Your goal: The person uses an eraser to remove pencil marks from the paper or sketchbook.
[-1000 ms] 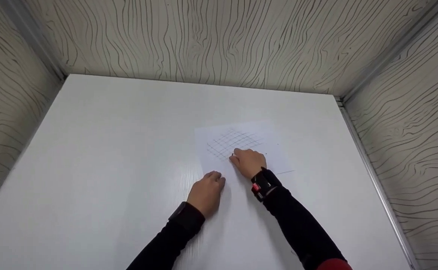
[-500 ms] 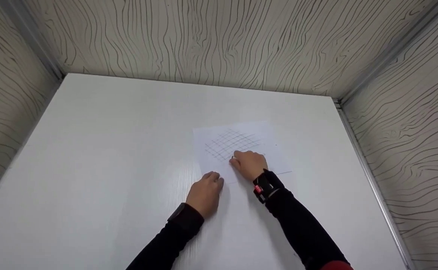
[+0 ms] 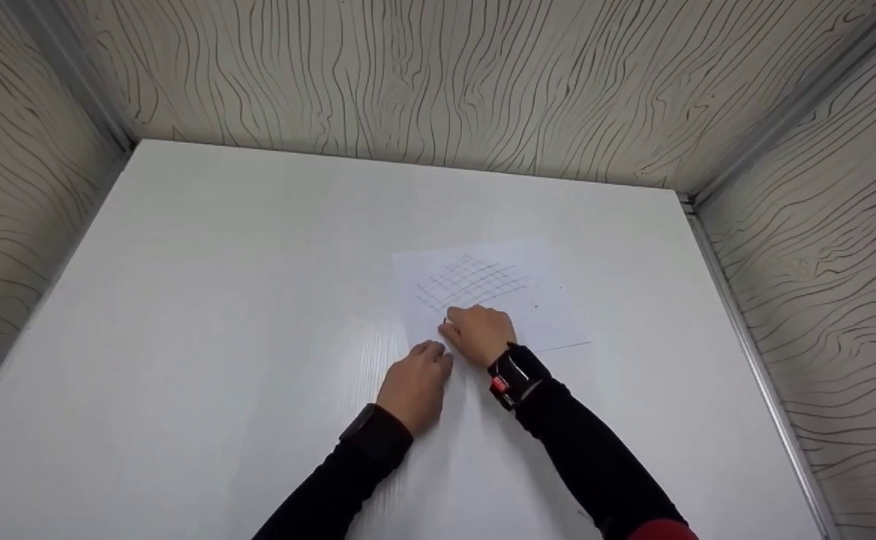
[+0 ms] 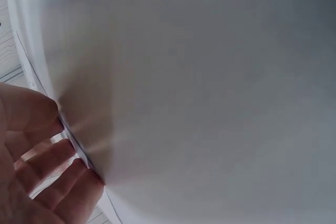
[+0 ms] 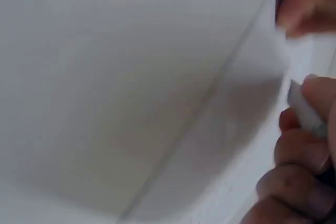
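In the head view a white sheet of paper [image 3: 558, 319] lies on the white table, with a crosshatched grid of thin dark lines [image 3: 472, 276] drawn on it. My right hand [image 3: 479, 335] is at the grid's lower edge. Its thumb and fingers pinch a small, pale grey, pointed piece [image 5: 303, 106], whose kind I cannot tell because most of it is hidden in the hand. Just to its left, my left hand [image 3: 413, 386] rests with its fingertips on the sheet's lower left part. The left wrist view shows those fingers [image 4: 50, 163] bent loosely, holding nothing, their tips touching the surface.
The white table [image 3: 258, 300] spreads out around the sheet. Patterned panels stand behind it [image 3: 378, 82] and at both sides, with a metal strip [image 3: 753, 367] along the right edge. A dark line [image 3: 567, 346] runs across the sheet's lower right part.
My right hand has moved a little left and down along the grid's lower edge, closer to the left hand, still pinching the small piece. The left hand has stayed in place.
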`<state>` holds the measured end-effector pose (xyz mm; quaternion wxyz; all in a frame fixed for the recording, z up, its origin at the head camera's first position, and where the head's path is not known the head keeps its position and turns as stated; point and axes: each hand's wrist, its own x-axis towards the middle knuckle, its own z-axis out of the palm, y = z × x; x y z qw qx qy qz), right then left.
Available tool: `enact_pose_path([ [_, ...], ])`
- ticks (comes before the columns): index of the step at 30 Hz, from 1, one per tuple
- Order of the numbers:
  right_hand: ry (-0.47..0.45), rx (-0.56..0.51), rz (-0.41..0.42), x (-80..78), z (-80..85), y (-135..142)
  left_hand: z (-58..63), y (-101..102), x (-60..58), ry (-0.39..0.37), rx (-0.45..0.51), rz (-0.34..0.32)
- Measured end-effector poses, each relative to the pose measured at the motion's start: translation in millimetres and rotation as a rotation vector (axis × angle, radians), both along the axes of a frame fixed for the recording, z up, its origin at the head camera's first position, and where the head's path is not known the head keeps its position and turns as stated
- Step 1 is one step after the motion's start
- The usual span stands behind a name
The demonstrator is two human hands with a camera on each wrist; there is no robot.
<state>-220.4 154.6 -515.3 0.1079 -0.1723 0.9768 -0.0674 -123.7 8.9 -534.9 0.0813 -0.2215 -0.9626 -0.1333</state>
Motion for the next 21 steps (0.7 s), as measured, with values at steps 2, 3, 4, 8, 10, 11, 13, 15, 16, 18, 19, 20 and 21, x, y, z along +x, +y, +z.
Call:
enact_pose_path([
  [2,0.031,0.020,-0.027,-1.9,-1.8,0.0,1.6,0.4,-1.2,-0.001,0.003,0.003],
  [3,0.060,0.030,-0.057,-3.4,-2.6,0.6,2.2,0.7,-1.5,-0.006,0.001,0.003],
  [4,0.092,0.038,-0.087,-5.1,-3.7,1.5,2.4,1.1,-1.7,-0.012,-0.003,0.002],
  [8,0.132,0.029,-0.119,-8.1,-4.0,1.4,2.0,1.6,-0.7,-0.015,-0.009,-0.001],
  [10,0.095,0.009,-0.060,-5.5,-3.2,-0.3,1.5,1.1,-0.2,-0.012,-0.010,0.001],
  [11,0.077,-0.002,-0.031,-3.6,-2.9,-1.4,1.3,0.7,-0.1,-0.006,-0.010,0.003],
  [13,0.049,-0.012,0.002,-0.5,-3.1,-2.2,1.1,0.1,-0.3,0.009,-0.014,0.007],
  [15,0.062,0.000,-0.008,-0.4,-4.3,-1.8,0.7,-0.1,-0.9,0.025,-0.017,0.009],
  [16,0.085,0.014,-0.027,-1.7,-5.3,-1.0,0.6,0.0,-1.1,0.029,-0.016,0.011],
  [18,0.119,0.039,-0.073,-5.8,-6.5,0.8,-0.1,0.5,-0.9,0.025,-0.012,0.010],
  [19,0.136,0.053,-0.090,-8.1,-7.0,1.8,-0.8,0.7,-0.8,0.015,-0.008,0.009],
  [20,0.146,0.063,-0.105,-9.8,-6.5,2.6,-1.3,0.9,-0.5,0.005,-0.004,0.008],
  [21,0.150,0.066,-0.115,-10.8,-5.5,3.1,-1.7,0.8,-0.2,-0.005,-0.004,0.007],
])
